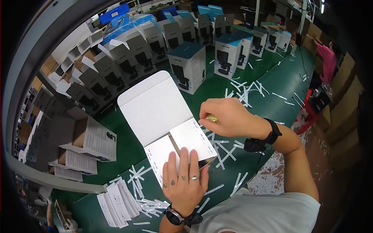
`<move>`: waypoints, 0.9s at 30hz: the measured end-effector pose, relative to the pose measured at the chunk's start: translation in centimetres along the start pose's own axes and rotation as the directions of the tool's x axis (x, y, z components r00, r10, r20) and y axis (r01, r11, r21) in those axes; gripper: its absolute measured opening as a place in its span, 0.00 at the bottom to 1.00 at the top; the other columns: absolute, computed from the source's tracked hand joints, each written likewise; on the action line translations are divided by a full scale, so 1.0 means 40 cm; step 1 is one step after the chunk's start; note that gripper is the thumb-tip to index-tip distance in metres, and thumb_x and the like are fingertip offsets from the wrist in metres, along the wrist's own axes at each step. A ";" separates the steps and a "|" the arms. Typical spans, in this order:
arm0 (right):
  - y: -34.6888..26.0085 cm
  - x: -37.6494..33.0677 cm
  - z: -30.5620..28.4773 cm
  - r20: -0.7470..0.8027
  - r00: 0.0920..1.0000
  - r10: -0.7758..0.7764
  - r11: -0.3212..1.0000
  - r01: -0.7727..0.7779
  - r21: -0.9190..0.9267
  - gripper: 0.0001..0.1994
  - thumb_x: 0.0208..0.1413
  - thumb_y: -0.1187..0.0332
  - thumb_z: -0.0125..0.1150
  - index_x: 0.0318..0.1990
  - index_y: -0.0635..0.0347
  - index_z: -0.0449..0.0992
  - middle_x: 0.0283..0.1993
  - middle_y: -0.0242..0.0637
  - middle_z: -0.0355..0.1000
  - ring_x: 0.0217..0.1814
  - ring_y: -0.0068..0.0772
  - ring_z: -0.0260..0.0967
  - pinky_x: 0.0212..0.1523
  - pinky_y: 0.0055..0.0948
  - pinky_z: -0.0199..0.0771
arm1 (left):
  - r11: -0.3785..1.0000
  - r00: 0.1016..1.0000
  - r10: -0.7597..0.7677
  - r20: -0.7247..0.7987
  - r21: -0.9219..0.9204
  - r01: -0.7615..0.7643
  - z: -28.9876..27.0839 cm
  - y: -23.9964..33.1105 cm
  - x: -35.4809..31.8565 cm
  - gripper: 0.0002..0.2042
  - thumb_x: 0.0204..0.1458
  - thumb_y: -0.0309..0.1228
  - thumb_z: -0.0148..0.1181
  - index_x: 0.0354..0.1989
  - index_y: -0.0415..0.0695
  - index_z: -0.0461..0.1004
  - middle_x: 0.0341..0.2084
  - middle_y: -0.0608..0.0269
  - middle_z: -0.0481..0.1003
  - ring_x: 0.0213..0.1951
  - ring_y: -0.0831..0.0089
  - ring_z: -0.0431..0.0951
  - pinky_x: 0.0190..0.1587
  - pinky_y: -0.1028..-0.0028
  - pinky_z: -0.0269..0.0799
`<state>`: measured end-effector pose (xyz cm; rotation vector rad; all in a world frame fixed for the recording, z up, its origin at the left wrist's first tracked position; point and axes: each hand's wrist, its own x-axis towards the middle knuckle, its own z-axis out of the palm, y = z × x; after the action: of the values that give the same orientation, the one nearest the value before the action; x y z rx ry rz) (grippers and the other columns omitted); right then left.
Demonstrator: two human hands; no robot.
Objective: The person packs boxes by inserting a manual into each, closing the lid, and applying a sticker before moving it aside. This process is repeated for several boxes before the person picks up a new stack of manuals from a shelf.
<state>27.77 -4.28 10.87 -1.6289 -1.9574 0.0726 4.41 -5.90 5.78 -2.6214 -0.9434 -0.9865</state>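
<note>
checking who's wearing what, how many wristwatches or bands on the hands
2: a black watch on the left hand wrist, a black band on the right hand wrist.

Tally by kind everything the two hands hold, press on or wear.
Open white cardboard box, pressed flat by the left hand: 1
Small gold object, pinched in the right hand: 1
Black wristbands, one on each wrist: 2
Silver ring, on a left finger: 1
Total: 5

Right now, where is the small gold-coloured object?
In the head view, the gold-coloured object is pinched in the right hand, right of centre, just above the white carton that the left hand presses down.
</note>
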 end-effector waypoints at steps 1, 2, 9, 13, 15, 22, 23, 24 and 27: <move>0.002 -0.002 -0.002 -0.002 1.000 0.004 1.000 -0.004 -0.002 0.06 0.51 0.66 0.65 0.32 0.57 0.75 0.30 0.35 0.74 0.32 0.39 0.75 0.30 0.33 0.73 | 1.000 1.000 0.004 0.000 -0.003 -0.004 0.001 0.000 -0.001 0.22 0.49 0.38 0.66 0.52 0.44 0.77 0.53 0.56 0.76 0.56 0.49 0.73 0.56 0.55 0.67; 0.005 0.000 -0.003 0.000 1.000 -0.004 1.000 0.004 0.020 0.06 0.51 0.66 0.65 0.31 0.57 0.75 0.30 0.35 0.74 0.32 0.39 0.75 0.31 0.33 0.73 | 1.000 1.000 0.002 0.000 0.002 -0.002 0.002 0.000 -0.003 0.22 0.49 0.38 0.65 0.53 0.44 0.77 0.53 0.56 0.76 0.56 0.50 0.73 0.57 0.55 0.67; 0.006 0.011 0.001 -0.007 1.000 -0.020 1.000 0.020 0.013 0.07 0.51 0.66 0.65 0.31 0.57 0.75 0.30 0.35 0.74 0.32 0.40 0.75 0.31 0.33 0.73 | 1.000 1.000 0.016 0.000 0.024 -0.016 0.004 -0.007 -0.006 0.21 0.53 0.41 0.63 0.55 0.46 0.76 0.53 0.56 0.75 0.54 0.51 0.75 0.56 0.58 0.67; 0.007 0.014 0.000 -0.011 1.000 -0.027 0.999 0.028 0.033 0.07 0.51 0.65 0.65 0.31 0.57 0.75 0.30 0.36 0.74 0.32 0.40 0.75 0.30 0.33 0.72 | 1.000 1.000 0.021 0.003 0.022 -0.021 0.000 -0.009 -0.007 0.21 0.54 0.41 0.63 0.54 0.46 0.76 0.53 0.55 0.75 0.54 0.51 0.75 0.56 0.58 0.67; 0.004 0.014 -0.002 -0.002 1.000 -0.002 1.000 0.002 0.007 0.07 0.52 0.65 0.65 0.31 0.58 0.75 0.30 0.36 0.74 0.32 0.41 0.75 0.30 0.34 0.72 | 1.000 1.000 0.023 0.001 0.012 -0.023 0.002 -0.009 -0.006 0.21 0.54 0.41 0.62 0.54 0.46 0.76 0.53 0.55 0.75 0.54 0.51 0.75 0.56 0.58 0.67; -0.026 0.027 0.020 0.087 0.996 -0.003 0.985 -0.012 0.175 0.08 0.51 0.66 0.66 0.30 0.58 0.76 0.30 0.36 0.74 0.32 0.40 0.74 0.30 0.32 0.71 | 1.000 1.000 0.010 -0.009 -0.009 -0.010 -0.006 -0.017 -0.009 0.21 0.49 0.37 0.66 0.52 0.44 0.77 0.52 0.55 0.76 0.55 0.51 0.74 0.56 0.56 0.68; -0.037 0.028 0.025 0.053 0.997 -0.056 0.958 0.038 0.286 0.07 0.51 0.67 0.67 0.30 0.59 0.75 0.31 0.36 0.73 0.33 0.39 0.74 0.31 0.31 0.71 | 1.000 1.000 0.014 -0.014 -0.018 -0.014 -0.003 -0.018 -0.008 0.21 0.49 0.37 0.66 0.52 0.44 0.77 0.52 0.54 0.76 0.54 0.51 0.74 0.55 0.56 0.69; -0.049 0.032 0.028 0.015 0.994 -0.105 0.915 0.091 0.394 0.07 0.50 0.68 0.68 0.30 0.59 0.75 0.32 0.36 0.73 0.34 0.39 0.74 0.31 0.31 0.71 | 1.000 1.000 0.017 -0.017 -0.025 -0.017 0.000 -0.020 -0.008 0.21 0.49 0.37 0.66 0.52 0.44 0.77 0.51 0.54 0.76 0.54 0.51 0.75 0.54 0.56 0.69; -0.138 0.059 0.002 -0.084 0.967 -0.239 0.899 0.253 0.357 0.06 0.49 0.71 0.69 0.30 0.59 0.75 0.34 0.35 0.72 0.35 0.40 0.73 0.33 0.32 0.72 | 0.999 0.999 0.027 -0.046 -0.035 -0.029 0.013 -0.019 -0.013 0.21 0.52 0.40 0.65 0.51 0.43 0.77 0.51 0.53 0.76 0.52 0.52 0.76 0.54 0.59 0.70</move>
<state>22.65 -3.50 13.94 -1.1284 -1.9644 0.2868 3.91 -5.36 5.03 -2.6218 -0.8844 -1.0613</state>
